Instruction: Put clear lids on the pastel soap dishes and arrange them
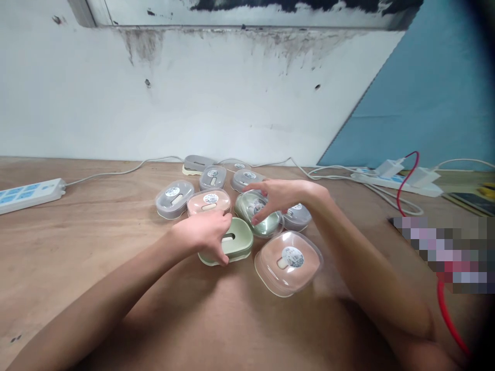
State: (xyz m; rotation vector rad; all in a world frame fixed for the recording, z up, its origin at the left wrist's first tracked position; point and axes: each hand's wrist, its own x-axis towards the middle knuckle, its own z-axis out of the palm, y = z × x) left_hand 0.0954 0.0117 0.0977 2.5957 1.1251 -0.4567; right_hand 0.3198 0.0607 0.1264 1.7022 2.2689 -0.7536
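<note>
My left hand (203,234) grips a sage-green oval plastic box (242,239) with a dark slot in its top. Its fingers lie over the far side and the thumb presses the near side; no clear lid shows on this box. My right hand (276,198) curves over a clear plastic lid (273,224), thumb on the near side and fingers on the far side. Green shows through that lid; whether it sits fully on a box I cannot tell. Close by, a pink box (288,263) with a clear lid and round label stands at the near right.
Another lidded pink box (209,198) and several grey ones, including a grey box (175,200), crowd behind my hands. A power strip (31,195) lies at left, a second strip (398,180) with plugs at right. White cables run along the wall; a red cable (448,314) hangs at right.
</note>
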